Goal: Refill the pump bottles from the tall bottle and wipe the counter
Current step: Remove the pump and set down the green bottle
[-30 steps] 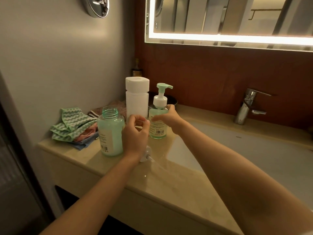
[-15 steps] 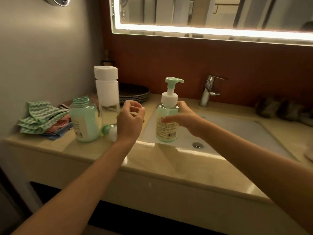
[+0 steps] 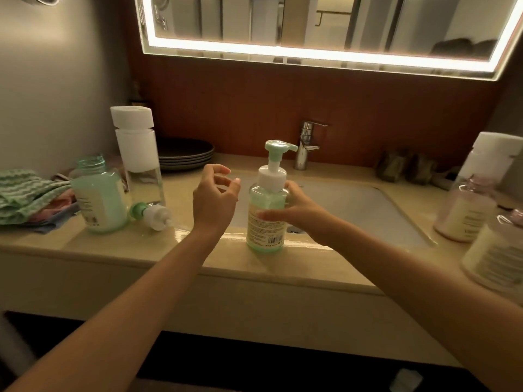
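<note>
A green pump bottle (image 3: 265,222) with its pump head on stands upright on the counter's front edge (image 3: 311,267), in front of the sink. My right hand (image 3: 297,210) grips its body from the right. My left hand (image 3: 215,196) hovers just left of it, fingers loosely curled, holding nothing. Further left stands a second green bottle (image 3: 99,196) with no cap, and its pump head (image 3: 151,213) lies on the counter beside it. Behind them rises the tall clear bottle (image 3: 140,157) with a white cap.
Folded green and pink cloths (image 3: 25,196) lie at the far left. Dark plates (image 3: 185,154) are stacked behind the tall bottle. The sink (image 3: 368,210) and faucet (image 3: 305,145) sit centre right. Pinkish bottles (image 3: 467,210) crowd the right end.
My right hand carried the capped pump bottle from beside the tall bottle rightward and set it on the front edge by the sink. My left hand followed alongside.
</note>
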A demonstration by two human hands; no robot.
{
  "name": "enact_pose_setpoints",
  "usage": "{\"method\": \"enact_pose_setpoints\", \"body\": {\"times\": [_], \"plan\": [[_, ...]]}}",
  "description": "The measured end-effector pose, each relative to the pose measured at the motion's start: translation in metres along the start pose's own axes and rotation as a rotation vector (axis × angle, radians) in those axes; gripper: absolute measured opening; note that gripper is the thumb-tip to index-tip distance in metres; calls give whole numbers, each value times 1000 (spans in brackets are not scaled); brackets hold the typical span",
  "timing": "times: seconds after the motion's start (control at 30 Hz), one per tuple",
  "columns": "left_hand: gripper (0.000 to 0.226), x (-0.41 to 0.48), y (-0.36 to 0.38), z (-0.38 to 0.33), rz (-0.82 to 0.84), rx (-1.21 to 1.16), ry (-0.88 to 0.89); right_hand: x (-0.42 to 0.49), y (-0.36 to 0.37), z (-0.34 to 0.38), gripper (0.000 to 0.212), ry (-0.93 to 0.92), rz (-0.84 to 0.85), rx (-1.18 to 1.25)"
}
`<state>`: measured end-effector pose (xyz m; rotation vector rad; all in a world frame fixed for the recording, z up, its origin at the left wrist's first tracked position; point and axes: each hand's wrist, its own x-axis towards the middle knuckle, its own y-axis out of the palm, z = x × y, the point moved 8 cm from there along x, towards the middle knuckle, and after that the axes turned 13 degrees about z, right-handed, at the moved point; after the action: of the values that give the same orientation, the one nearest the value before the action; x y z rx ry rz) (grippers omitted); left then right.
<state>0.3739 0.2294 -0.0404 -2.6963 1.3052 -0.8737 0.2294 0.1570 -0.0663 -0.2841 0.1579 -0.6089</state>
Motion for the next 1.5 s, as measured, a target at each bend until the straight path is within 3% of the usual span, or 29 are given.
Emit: {"method": "enact_pose_setpoints", "body": {"times": [0.1, 0.2, 0.33, 0.43, 0.6, 0.73, 0.83, 0.97, 1.07, 1.27, 1.4, 1.5], "plan": [[23, -5, 3, -2, 62, -152, -29, -8, -11, 11, 82, -47, -68, 13], [32, -10, 12, -8, 167, -274, -22, -16, -31, 33, 74, -165, -245, -46], [69, -22, 42, -8, 438, -263, -50, -17, -39, 50, 62, -215, -325, -76], [89, -27, 61, -5, 518, -283, -94, -14, -35, 54, 58, -209, -321, -135], [81, -27, 70, -3, 424, -252, -97, -12, -33, 62, 39, -235, -376, -262], [74, -26, 71, 0, 361, -230, -72, -11, -29, 55, 32, -245, -288, -93], [73, -26, 72, 0, 336, -215, -50, -10, -26, 52, 40, -261, -249, -11], [69, -24, 72, 4, 324, -208, -17, -7, -29, 56, 60, -280, -370, -268], [71, -23, 73, 6, 316, -177, 9, -8, -30, 59, 58, -300, -420, -324], [78, -24, 74, 10, 290, -147, 14, -6, -24, 49, 56, -304, -303, -155], [79, -24, 75, 11, 287, -126, 21, -8, -29, 56, 69, -301, -379, -259], [80, -25, 75, 12, 292, -124, 22, -9, -32, 61, 64, -315, -427, -312]]}}
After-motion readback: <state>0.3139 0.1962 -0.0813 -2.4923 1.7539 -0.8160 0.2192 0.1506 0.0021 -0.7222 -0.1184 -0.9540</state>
